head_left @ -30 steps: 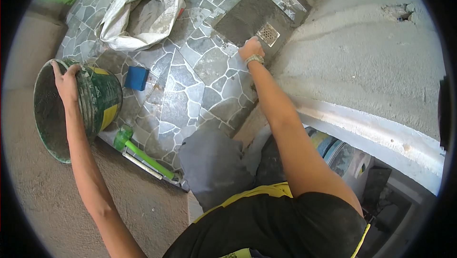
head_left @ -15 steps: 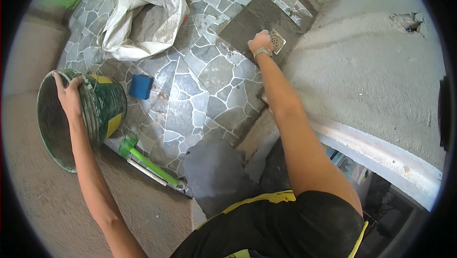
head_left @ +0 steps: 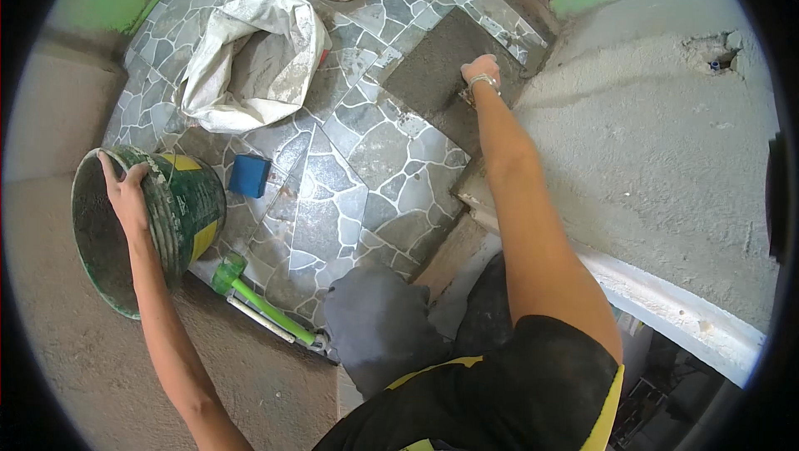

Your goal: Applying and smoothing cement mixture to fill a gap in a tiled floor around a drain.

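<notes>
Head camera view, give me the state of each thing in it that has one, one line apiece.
Green bucket: open, grey-smeared.
Left hand: gripping the green bucket's rim.
Grey patch: untiled.
Right hand: at the grey patch; can't tell whether it holds anything.
White sack: open, grey powder inside.
Green-handled tool: lying down.
Blue block: resting on tiles.
Wall hole: open, rough-edged.

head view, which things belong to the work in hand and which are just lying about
Seem in use:
- green bucket, tipped, left hand on its rim
- grey mortar patch, right hand at it

Seem just lying about:
- blue block
- green-handled mallet
- open white sack, untouched, though its grey contents may belong
</notes>
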The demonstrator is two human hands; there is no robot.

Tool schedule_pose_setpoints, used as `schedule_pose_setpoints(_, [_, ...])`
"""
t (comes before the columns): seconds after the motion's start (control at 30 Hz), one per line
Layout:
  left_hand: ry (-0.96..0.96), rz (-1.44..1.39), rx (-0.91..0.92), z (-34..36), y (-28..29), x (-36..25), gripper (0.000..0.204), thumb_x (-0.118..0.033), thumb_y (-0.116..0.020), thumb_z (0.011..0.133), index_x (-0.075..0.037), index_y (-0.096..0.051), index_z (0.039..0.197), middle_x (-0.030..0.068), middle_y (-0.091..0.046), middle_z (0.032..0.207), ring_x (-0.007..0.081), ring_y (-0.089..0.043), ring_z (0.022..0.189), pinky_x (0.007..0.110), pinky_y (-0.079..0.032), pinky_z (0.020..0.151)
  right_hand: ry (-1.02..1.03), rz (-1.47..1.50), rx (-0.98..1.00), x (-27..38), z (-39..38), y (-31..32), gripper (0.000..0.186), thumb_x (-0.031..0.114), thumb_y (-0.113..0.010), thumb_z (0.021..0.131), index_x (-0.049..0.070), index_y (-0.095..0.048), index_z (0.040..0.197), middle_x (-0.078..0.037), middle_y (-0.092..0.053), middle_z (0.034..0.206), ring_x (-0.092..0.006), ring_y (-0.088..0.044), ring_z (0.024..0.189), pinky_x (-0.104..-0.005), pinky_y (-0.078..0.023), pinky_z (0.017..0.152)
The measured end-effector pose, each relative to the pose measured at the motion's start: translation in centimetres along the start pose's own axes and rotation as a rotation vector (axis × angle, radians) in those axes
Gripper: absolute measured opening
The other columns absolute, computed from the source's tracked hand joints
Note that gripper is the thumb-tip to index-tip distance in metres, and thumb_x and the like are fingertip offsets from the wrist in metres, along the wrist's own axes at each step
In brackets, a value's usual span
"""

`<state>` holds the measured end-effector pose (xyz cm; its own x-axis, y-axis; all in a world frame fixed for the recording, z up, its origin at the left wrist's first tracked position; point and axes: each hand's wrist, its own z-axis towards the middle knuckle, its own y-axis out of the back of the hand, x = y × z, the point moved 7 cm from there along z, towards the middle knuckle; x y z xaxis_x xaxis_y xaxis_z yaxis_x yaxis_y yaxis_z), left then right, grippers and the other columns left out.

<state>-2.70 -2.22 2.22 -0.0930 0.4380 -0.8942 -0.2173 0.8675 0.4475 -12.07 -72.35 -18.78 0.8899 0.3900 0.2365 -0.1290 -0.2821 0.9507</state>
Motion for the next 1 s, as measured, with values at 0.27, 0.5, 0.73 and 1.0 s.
schedule_pose_setpoints(0.27, [0.0, 0.018, 0.046, 0.0, -0.1, 0.0, 0.086, -0.003, -0.059, 0.077, 0.004, -0.015, 0.151, 0.0156, -0.06, 0.114, 0.017, -0.057, 0.091, 0.025, -0.045, 0.085, -0.14, 0.102, -0.059, -4.1, 1.5, 1.5, 0.057, 0.021, -0.067, 0.075, -0.009, -0.047, 0.119, -0.028, -0.06, 0.119, -0.0402, -0.061, 0.111, -0.0432, -0.05, 0.094])
schedule_pose_setpoints(0.5, [-0.04, 0.049, 0.028, 0.3, 0.2, 0.3, 0.087, -0.005, -0.062, 0.077, 0.005, -0.016, 0.151, 0.0131, -0.061, 0.109, 0.0158, -0.056, 0.087, 0.024, -0.044, 0.084, -0.028, 0.169, -0.142, -2.8, -1.3, 2.6, 0.036, 0.024, -0.061, 0.079, -0.008, -0.064, 0.096, -0.031, -0.064, 0.108, -0.0382, -0.065, 0.102, -0.0443, -0.052, 0.088])
schedule_pose_setpoints(0.73, [-0.112, 0.138, 0.003, 1.1, 0.6, 1.1, 0.087, -0.009, -0.064, 0.076, 0.008, -0.02, 0.149, 0.0157, -0.059, 0.116, 0.0179, -0.056, 0.095, 0.025, -0.042, 0.09, -0.346, 1.476, 0.243, -0.4, -15.3, -3.7, 0.014, 0.018, -0.055, 0.08, 0.007, -0.048, 0.075, -0.006, -0.045, 0.061, -0.0214, -0.048, 0.048, -0.0412, -0.044, 0.043])
schedule_pose_setpoints(1.0, [-0.112, 0.172, 0.007, 1.9, 0.9, 2.0, 0.087, -0.013, -0.066, 0.074, 0.01, -0.023, 0.147, 0.0205, -0.049, 0.135, 0.0206, -0.051, 0.112, 0.027, -0.035, 0.1, -0.377, 1.374, 0.312, -3.7, -22.6, -6.2, 0.019, 0.025, -0.058, 0.081, 0.007, -0.051, 0.08, -0.007, -0.05, 0.067, -0.0203, -0.053, 0.052, -0.0388, -0.046, 0.046])
